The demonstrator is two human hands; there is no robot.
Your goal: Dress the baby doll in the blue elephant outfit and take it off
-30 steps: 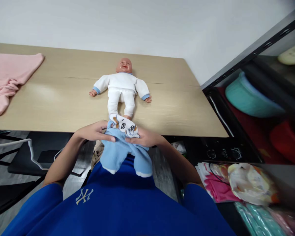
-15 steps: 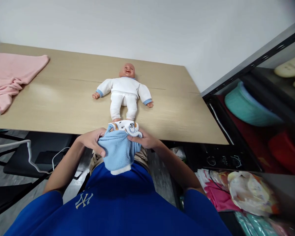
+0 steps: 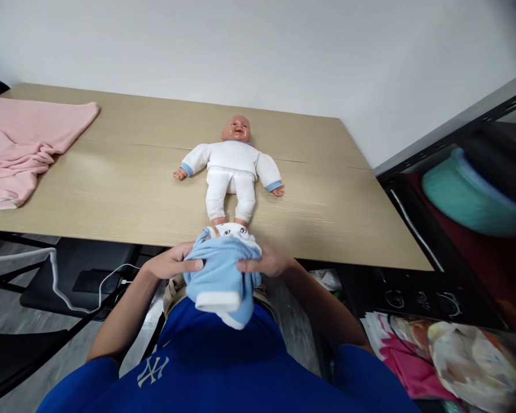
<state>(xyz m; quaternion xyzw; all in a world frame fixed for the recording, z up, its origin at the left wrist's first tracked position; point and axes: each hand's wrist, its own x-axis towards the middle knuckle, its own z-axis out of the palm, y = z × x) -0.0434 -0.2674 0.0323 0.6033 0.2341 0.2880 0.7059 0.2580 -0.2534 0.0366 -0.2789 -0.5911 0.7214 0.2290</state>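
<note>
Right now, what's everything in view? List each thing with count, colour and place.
doll: one, white suit with blue cuffs, lying face up mid-table.
blanket: one, pink, rumpled at the table's left end.
table: one, light wood, against the white wall.
shelf: one, black, on the right, teal tub inside.
cable: one, white, under the table.
baby garment: one, light blue with white cuffs, bunched at the table's near edge.
left hand: grip on the garment.
right hand: grip on the garment.

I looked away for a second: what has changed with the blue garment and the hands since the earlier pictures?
The blue garment, hanging loose with both legs down a second ago, is now bunched up between the left hand and right hand. Both hands keep their grip. The doll lies on the table as before, and the pink cloth is untouched.
</note>
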